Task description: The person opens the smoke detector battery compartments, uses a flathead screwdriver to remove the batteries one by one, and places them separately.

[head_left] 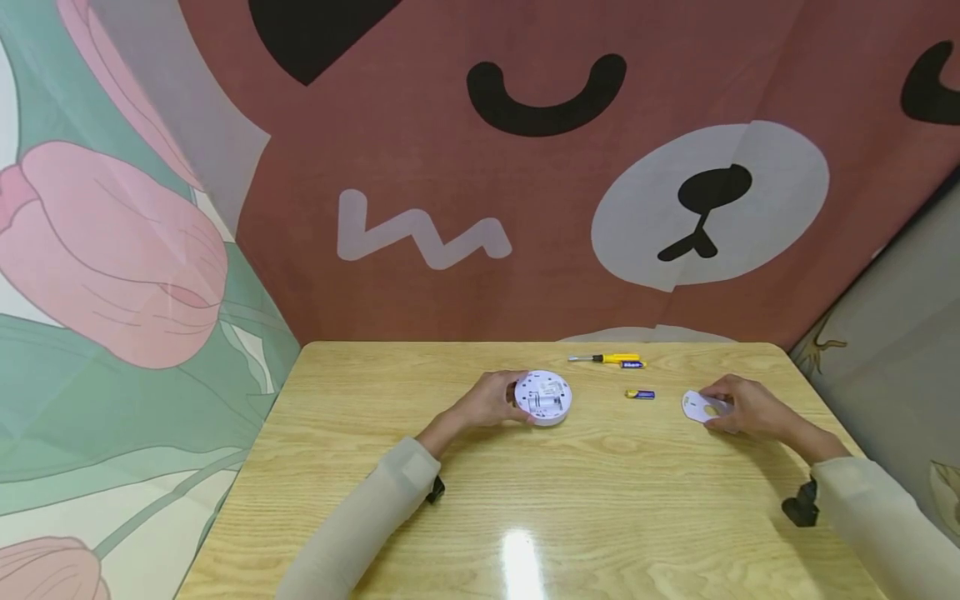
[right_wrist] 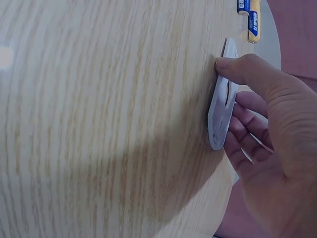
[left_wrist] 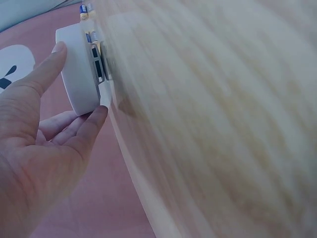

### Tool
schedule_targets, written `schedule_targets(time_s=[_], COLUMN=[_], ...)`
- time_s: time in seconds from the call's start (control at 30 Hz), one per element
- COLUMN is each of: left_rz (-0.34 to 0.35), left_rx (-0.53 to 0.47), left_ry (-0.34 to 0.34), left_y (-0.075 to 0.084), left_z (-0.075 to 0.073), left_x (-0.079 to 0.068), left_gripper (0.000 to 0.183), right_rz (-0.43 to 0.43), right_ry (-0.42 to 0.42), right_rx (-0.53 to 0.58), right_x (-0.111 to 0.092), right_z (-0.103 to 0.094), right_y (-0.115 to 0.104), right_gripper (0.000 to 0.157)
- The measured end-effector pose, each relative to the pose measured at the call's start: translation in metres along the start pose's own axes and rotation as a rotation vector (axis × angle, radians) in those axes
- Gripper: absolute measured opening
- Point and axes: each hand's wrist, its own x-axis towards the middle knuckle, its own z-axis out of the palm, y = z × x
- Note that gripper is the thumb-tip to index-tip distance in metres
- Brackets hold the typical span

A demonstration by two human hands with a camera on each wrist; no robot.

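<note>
In the head view, my left hand [head_left: 491, 400] grips a round white device [head_left: 546, 398] by its left rim. Its open back, with a battery compartment, faces up; the left wrist view shows the white outer side [left_wrist: 77, 69] between thumb and fingers. To the right, my right hand [head_left: 753, 408] pinches a flat white plate [head_left: 697, 406] with a hole in it. The plate [right_wrist: 223, 104] is tilted close over the table in the right wrist view, thumb on one edge, fingers at the other side. Between the hands lies a yellow-and-blue battery [head_left: 640, 394].
Near the table's back edge lies a screwdriver [head_left: 611, 358] with a yellow handle, and a second battery [head_left: 632, 364] beside it. The wooden table [head_left: 585, 492] ends at a wall hanging [head_left: 420, 308] with a cartoon bear. Black wrist mounts [head_left: 802, 504] sit under the sleeves.
</note>
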Motion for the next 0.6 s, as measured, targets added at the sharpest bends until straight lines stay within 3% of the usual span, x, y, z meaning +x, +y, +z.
schedule_targets(time_s=[0.27, 0.6], left_rz=[-0.009, 0.008], left_rx=[-0.026, -0.086], left_ry=[0.006, 0.011], left_y=[-0.001, 0.0], left_z=[0.0, -0.002], left_x=[-0.001, -0.003], left_gripper=[0.085, 0.078], right_rz=[0.027, 0.026], right_ry=[0.006, 0.075], right_rx=[-0.015, -0.013], right_x=[0.0, 0.006], right_z=[-0.001, -0.007], right_y=[0.0, -0.011], right_gripper=[0.059, 0.057])
